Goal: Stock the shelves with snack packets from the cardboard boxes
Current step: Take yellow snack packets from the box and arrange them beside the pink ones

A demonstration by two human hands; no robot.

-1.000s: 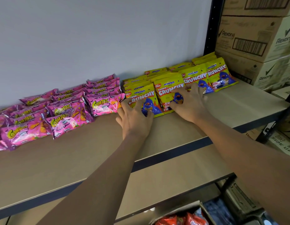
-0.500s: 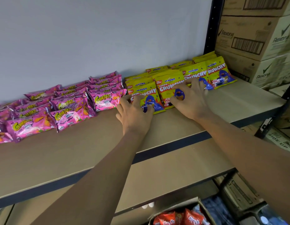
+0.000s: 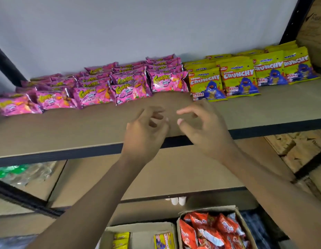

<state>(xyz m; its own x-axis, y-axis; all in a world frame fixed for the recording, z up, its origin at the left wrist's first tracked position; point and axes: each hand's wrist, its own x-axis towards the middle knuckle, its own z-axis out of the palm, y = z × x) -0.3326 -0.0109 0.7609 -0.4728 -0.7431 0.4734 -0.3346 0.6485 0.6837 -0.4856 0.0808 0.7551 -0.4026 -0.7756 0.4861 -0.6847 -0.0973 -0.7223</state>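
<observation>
Yellow Crunchy packets (image 3: 240, 78) lie in overlapping rows at the upper right, on the shelf (image 3: 66, 133). Their long axes run front to back, tops toward the wall, each showing a blue monster. At centre, the left hand (image 3: 145, 130) and right hand (image 3: 201, 126) hover empty, fingers loosely curled.

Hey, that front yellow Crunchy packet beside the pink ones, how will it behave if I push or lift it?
Likely light and floppy: the yellow Crunchy packet is a thin film pouch lying almost flat. Its glossy film probably slides easily on the shelf board. Pushed back, it may ride up over the overlapped packets behind it.
</observation>
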